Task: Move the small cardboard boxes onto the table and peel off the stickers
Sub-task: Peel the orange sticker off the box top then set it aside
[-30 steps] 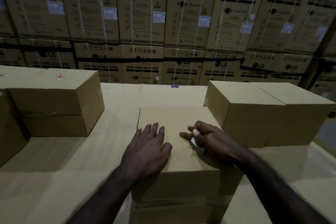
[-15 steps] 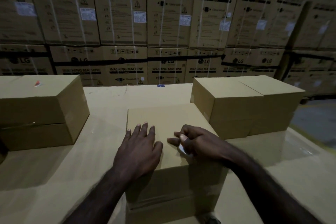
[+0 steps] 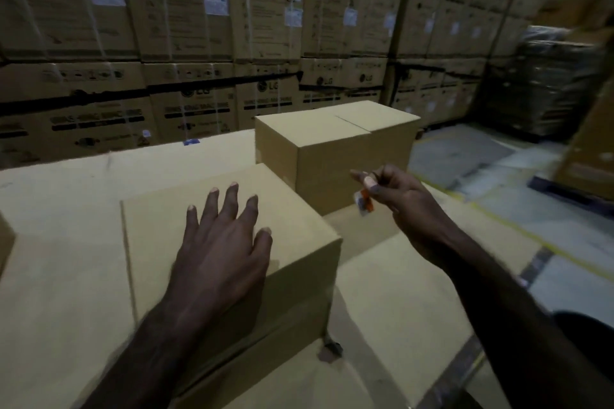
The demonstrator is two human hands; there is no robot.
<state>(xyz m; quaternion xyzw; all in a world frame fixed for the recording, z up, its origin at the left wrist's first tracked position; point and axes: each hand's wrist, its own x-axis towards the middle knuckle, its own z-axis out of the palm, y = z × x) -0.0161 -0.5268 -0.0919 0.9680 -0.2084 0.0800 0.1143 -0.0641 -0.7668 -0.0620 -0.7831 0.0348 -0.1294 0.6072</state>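
Nearest me, both forearms run off the bottom edge, so I see no elbows. A dark rounded shape at the lower right is cut off and I cannot identify it. My left hand (image 3: 222, 242) lies flat on top of the nearest small cardboard box (image 3: 292, 262), fingers straight and spread, its grip released. The box sits on the cardboard-covered surface (image 3: 59, 276). My right hand (image 3: 395, 196) is raised off to the right of that box, its grip pinching a small sticker (image 3: 362, 204) between thumb and fingertips; the sticker shows white and orange, its print too blurred to read. Behind stand two more boxes (image 3: 335, 143) side by side. Farthest back, a wall of stacked cartons (image 3: 186, 43) is smeared by motion, its lettering barely legible.
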